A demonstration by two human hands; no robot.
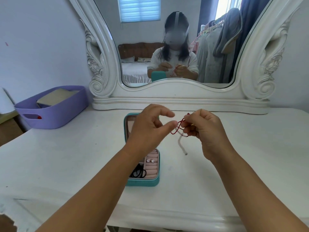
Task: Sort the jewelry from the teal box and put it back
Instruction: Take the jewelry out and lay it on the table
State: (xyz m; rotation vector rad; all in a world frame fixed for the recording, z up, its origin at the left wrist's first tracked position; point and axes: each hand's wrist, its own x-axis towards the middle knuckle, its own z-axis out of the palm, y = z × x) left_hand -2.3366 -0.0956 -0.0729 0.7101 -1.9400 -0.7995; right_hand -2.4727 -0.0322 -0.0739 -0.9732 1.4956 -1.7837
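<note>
R hand [205,131] fingers pinch red cord [178,128] above surface [234,156]; L hand [147,129] fingers spread, thumb at cord; teal box [142,181] open below, mid-surface.

Bare forearms, no sleeves near hands [148,129]; mirror shows white top, probably long-sleeved.

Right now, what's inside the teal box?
Inside the teal box: two sparkly stud earrings on the pink ring rolls, and black hair ties beside them. The left hand covers the middle, so anything there is hidden.
</note>
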